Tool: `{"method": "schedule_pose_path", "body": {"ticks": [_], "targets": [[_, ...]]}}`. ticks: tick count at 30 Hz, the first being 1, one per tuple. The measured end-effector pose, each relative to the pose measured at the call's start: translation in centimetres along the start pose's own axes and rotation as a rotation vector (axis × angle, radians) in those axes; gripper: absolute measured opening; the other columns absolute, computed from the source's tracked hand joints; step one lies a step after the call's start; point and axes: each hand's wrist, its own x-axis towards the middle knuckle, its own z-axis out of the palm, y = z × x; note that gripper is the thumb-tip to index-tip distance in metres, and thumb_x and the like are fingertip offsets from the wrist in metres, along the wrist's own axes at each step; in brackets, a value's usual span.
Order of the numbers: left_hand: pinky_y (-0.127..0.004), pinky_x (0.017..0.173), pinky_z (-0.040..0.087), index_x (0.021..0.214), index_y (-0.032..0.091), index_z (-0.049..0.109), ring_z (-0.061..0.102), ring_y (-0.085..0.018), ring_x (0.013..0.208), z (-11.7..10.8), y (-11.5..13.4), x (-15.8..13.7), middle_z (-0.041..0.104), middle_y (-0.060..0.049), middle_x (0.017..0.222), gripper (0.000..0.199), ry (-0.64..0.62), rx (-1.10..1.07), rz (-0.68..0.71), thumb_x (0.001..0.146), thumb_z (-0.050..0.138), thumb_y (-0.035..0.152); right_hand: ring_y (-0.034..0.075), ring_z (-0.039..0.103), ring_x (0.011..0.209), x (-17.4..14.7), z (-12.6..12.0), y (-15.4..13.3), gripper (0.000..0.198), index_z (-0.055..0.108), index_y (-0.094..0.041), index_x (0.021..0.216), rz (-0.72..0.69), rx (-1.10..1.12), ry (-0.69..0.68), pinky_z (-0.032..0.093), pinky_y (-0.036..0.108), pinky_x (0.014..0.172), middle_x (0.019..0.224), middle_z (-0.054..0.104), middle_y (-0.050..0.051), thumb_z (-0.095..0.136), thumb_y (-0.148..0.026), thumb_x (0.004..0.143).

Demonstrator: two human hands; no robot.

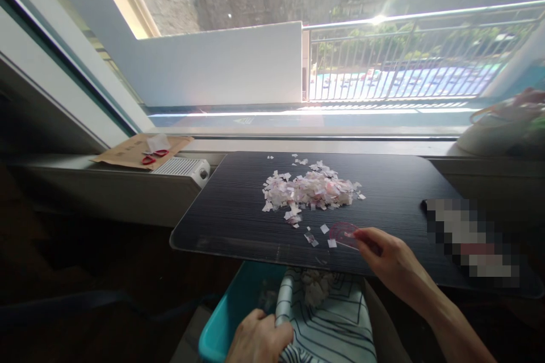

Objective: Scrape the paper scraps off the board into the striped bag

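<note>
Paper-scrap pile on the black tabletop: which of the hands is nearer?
Right: the right hand is over the black tabletop, to the near right of the paper-scrap pile; the left hand is lower, below the near edge, at the striped cloth.

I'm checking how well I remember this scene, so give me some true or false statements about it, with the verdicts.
1. White paper scraps are heaped on the black tabletop. True.
2. The left hand rests on the black tabletop. False: it grips the striped cloth.
3. The right hand holds a see-through pink piece. True.
4. The plastic bin is yellow. False: it is teal.
5. Red-handled scissors lie on brown paper packaging. True.
</note>
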Motion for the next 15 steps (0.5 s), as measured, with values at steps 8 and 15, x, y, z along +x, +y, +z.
{"method": "schedule_pose_path", "body": {"ticks": [8, 15], "targets": [[-0.030, 0.070, 0.038, 0.076, 0.022, 0.060, 0.055, -0.019, 0.067, 0.0, 1.0, 1.3, 0.064, -0.001, 0.074, 0.011, 0.043, -0.038, 0.067, 0.073, 0.064, 0.033, 0.016, 0.064, 0.068, -0.5, -0.6, 0.1, 0.025, 0.070, -0.021, 0.090, -0.017, 0.012, -0.012, 0.047, 0.025, 0.063, 0.082, 0.072, 0.001, 0.048, -0.032, 0.084], [-0.031, 0.072, 0.039, 0.078, 0.023, 0.062, 0.055, -0.021, 0.071, 0.0, 1.2, 1.5, 0.064, -0.001, 0.075, 0.019, 0.025, -0.053, 0.040, 0.072, 0.068, 0.040, 0.017, 0.064, 0.070, -2.4, -2.0, -0.1, 0.021, 0.069, -0.021, 0.086, 0.052, -0.008, -0.159, 0.046, 0.026, 0.064, 0.077, 0.070, 0.000, 0.050, -0.026, 0.081]]}}
